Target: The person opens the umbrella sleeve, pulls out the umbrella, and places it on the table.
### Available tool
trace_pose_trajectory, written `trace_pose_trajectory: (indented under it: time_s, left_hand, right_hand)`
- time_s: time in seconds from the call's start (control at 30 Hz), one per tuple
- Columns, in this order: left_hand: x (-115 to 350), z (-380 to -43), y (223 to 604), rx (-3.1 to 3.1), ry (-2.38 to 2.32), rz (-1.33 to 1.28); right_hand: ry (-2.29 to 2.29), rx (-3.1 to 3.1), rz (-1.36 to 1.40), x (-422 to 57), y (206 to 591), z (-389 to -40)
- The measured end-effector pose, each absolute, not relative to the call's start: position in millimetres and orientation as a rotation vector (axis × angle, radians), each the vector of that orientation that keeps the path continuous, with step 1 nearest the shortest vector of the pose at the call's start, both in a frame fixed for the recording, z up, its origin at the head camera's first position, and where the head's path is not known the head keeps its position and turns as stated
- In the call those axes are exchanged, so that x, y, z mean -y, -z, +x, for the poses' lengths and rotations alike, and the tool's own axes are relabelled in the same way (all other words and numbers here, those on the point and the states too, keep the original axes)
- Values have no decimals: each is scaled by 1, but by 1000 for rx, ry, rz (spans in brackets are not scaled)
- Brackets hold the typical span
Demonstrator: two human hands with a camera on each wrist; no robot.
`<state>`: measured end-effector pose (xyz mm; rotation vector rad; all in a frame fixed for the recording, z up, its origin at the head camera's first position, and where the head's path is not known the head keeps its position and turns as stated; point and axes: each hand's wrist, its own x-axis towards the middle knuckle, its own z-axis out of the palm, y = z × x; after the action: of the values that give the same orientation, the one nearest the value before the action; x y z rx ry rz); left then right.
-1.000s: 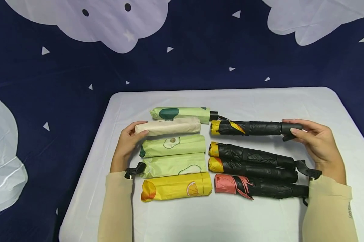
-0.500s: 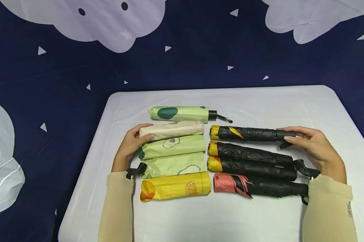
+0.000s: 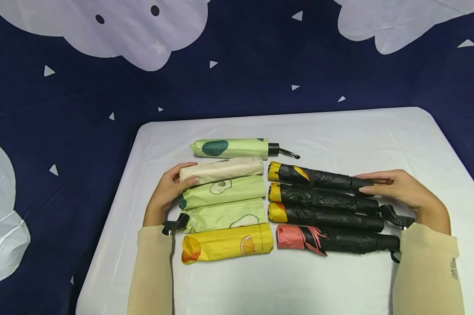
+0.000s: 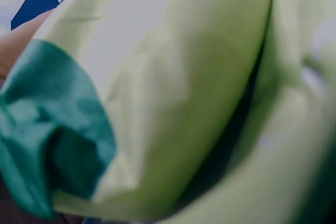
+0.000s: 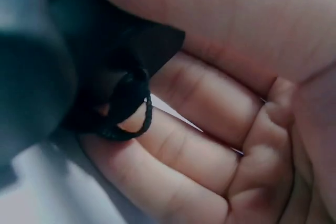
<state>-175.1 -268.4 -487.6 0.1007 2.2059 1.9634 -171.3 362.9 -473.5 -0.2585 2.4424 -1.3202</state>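
Observation:
In the head view, my left hand (image 3: 166, 188) holds the left end of a cream folded umbrella (image 3: 229, 169), thumb in front and fingers behind. It lies against a light green avocado-print umbrella (image 3: 242, 190), whose dark green end fills much of the left wrist view. On the right, my right hand (image 3: 408, 190) pinches the handle end of a black umbrella with a yellow tip (image 3: 323, 177). This one lies slightly slanted, just behind another yellow-tipped black umbrella (image 3: 323, 197). A black cord loop (image 5: 148, 116) hangs by my curled fingers in the right wrist view.
Behind lies a green umbrella (image 3: 240, 148) with a black handle and strap. Nearer are a pale green umbrella (image 3: 221, 215), a yellow orange-print one (image 3: 225, 245), a third yellow-tipped black one (image 3: 331, 218) and a red-and-black one (image 3: 351, 240), all on the white table (image 3: 284, 288).
Both hands have come nearer the body. The cream umbrella moved from the back green one to the avocado one; the held black umbrella came down beside the other black ones, its handle end swinging nearer.

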Motion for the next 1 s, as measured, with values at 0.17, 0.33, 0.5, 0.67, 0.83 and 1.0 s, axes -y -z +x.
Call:
trace_pose_trajectory:
  time_s: [0.17,0.33,0.5,0.67,0.83,1.0]
  left_hand:
    - [271,-174,484,-2268,-1928,105]
    - [276,-175,481,-2353,-1878,127]
    - [283,-172,474,-2517,-1796,164]
    - [281,-166,463,-2599,-1724,115]
    - [265,-154,434,-2649,-1719,-18]
    - [266,-166,422,-2774,-1748,-70]
  right_hand:
    - [1240,-2471,-257,-359,464,-174]
    - [1203,-2523,-214,-353,457,-173]
    - [1284,-2536,-231,-349,453,-171]
    - [1421,-2524,-279,-343,438,-166]
    - [1447,-2605,-340,-321,412,-162]
    - [1331,-2660,-433,-267,395,-183]
